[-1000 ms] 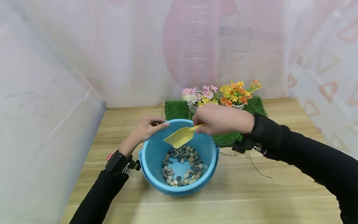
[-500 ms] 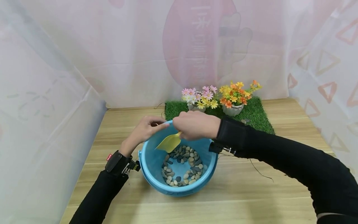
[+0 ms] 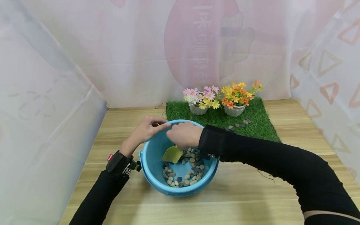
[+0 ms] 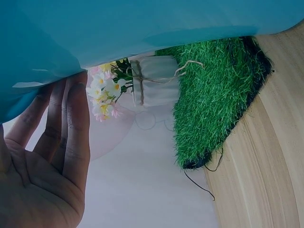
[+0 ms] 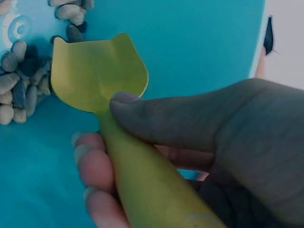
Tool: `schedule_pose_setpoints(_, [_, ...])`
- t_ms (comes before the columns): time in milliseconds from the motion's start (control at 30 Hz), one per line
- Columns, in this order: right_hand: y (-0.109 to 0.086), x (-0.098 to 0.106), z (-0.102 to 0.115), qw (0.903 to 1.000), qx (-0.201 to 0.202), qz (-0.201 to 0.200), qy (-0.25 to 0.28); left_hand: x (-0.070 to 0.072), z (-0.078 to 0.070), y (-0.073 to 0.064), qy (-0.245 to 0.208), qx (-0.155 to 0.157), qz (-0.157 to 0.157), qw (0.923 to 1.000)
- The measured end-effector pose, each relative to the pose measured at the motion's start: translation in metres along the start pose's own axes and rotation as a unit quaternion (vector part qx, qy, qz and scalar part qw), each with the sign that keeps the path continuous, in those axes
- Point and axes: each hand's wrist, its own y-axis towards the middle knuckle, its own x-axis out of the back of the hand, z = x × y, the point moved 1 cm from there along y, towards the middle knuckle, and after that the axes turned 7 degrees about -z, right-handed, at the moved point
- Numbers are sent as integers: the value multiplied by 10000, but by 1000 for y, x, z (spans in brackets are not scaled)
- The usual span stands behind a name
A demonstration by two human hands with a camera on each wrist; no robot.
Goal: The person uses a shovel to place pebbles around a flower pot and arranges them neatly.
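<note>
1. Closest to the person is a blue bucket (image 3: 180, 184) on the wooden table (image 3: 253, 200). It sits upright. Small grey, white and dark pebbles (image 3: 184, 175) lie in the bottom of it.

2. The right hand (image 3: 184, 135) reaches down inside the bucket. Its thumb and fingers (image 5: 95, 161) are curled tight around the handle of a little yellow scoop (image 5: 97, 76). The thumb presses on top, right where the handle meets the flat part.

3. The flat part of the scoop points down toward the pebbles. It looks empty. Its tip is just beside the stones, at the left edge of the pile.

4. The left hand (image 3: 146, 129) is on the far left rim of the bucket. Its fingers (image 4: 71, 118) are nearly straight and lie flat against the outside wall. The thumb is hidden, so whether it hooks over the rim cannot be told. The hand seems to be keeping the bucket from sliding.

5. This looks like the start of a scoop: the tool is down but has no stones on it yet. The next move likely needs the tip to slide low under the pebbles, then tip up gently so they stay on.

6. Farther back is a square of green grass mat (image 3: 261, 125). A few loose pebbles (image 3: 237, 125) lie on it.

7. At the back of the mat stand two small white pots, one with pink flowers (image 3: 198, 97) and one with orange flowers (image 3: 237, 93).
</note>
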Motion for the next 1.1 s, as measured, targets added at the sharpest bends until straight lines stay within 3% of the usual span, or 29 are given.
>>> schedule_pose_setpoints(600, [13,-14,-2,9930,286,688,-914,0,0,0,-20,-9,-33,10000])
schedule_pose_setpoints(833, [17,-21,-5,9867,272,1502,-565,-1,1,-1,-16,16,-34,10000])
schedule_pose_setpoints(1100, [45,-57,-27,9621,587,2658,189,0,-1,-1,25,71,-74,9999])
